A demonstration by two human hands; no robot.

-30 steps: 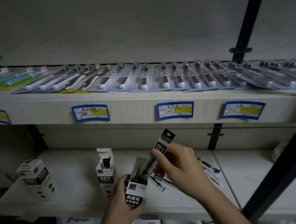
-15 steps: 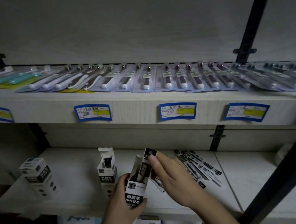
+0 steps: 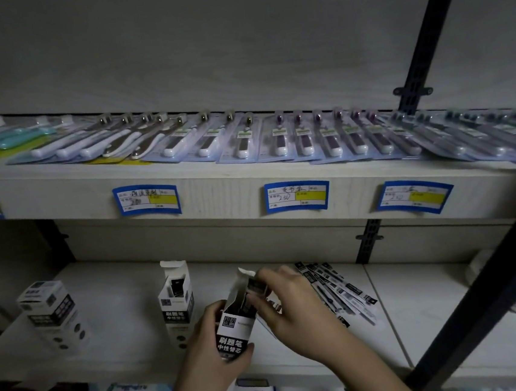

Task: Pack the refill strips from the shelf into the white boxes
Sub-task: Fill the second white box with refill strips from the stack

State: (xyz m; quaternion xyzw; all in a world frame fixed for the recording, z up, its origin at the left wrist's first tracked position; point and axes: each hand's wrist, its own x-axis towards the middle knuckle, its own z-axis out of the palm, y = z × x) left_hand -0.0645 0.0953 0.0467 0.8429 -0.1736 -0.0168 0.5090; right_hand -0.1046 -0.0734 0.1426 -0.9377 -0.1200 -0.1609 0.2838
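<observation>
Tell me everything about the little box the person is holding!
The box is a small white carton, cardboard by the look of it, with a black band and white writing on the front. Its top flap stands open and it leans a little to the right. The left hand grips its lower half, above the shelf. The right hand pushes a refill strip into its open top, where other dark strips already show.

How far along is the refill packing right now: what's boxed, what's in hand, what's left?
Done, apparently: a closed white box stands at the shelf's left, and an open box beside it already shows dark strips inside. In hand: the left hand grips a third box while the right hand pushes a strip into its top. Left: the loose pile of refill strips on the shelf, plus closing both open boxes.
</observation>
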